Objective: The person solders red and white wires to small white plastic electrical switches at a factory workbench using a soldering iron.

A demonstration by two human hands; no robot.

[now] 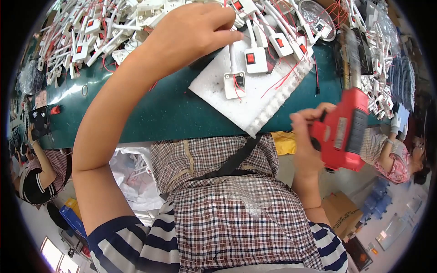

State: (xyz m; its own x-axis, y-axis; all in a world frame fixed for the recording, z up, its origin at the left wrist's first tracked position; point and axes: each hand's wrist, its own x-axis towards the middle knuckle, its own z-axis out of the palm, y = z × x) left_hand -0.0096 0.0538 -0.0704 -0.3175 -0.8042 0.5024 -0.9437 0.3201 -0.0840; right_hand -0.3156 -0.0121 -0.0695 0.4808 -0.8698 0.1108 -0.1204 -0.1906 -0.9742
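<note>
My right hand (306, 145) grips a red and black cordless screwdriver (339, 129) at the right. Its long shank points up toward the far side of the bench and is smeared by motion. My left hand (195, 32) reaches over the bench, fingers closed round the stem of a white switch housing (235, 85). That housing lies on a white foam pad (214, 86), its inside facing up with red wires and a dark part showing. Right beside it sits another white housing (256, 61) with a red rocker switch. The fingers partly hide the stem's upper end.
White housings with red wires heap along the bench's far side (91, 36). A round dish (324, 11) of small shiny pieces stands at the far right. The green bench (173, 116) ends at my apron. A white bag (132, 182) hangs below. Other people work left and right.
</note>
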